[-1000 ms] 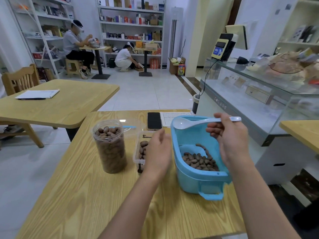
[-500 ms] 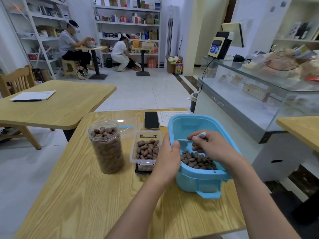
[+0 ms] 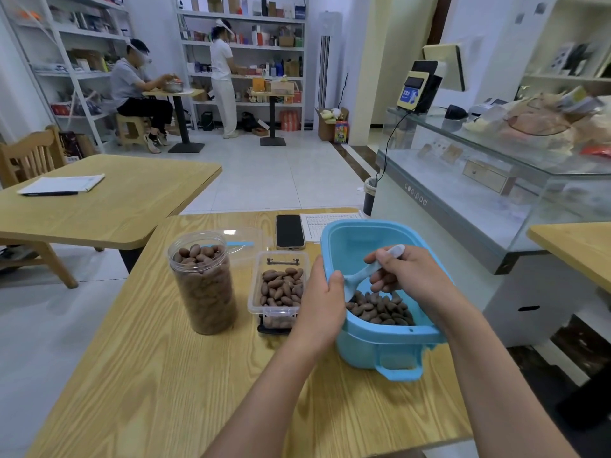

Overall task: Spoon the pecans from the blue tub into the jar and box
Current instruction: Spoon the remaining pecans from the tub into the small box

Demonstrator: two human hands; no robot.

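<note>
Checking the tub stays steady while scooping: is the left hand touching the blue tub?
Touching. The head view shows the left hand gripping the blue tub at its near-left rim, thumb hooked over the edge.

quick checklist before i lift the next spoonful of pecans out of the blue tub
1. Tub steadied: ok, the left hand grips the rim of the blue tub.
2. Spoon in hand: ok, the right hand holds the spoon by its handle, bowl down at the pecans.
3. Spoon loaded: cannot tell, the bowl is partly hidden behind the left thumb.
4. Jar has room: not ok, the jar looks filled to near its mouth.
5. Box open with room: ok, the box is uncovered and only partly full.
6. Path to box: ok, it sits right beside the tub, behind the left hand.
</note>
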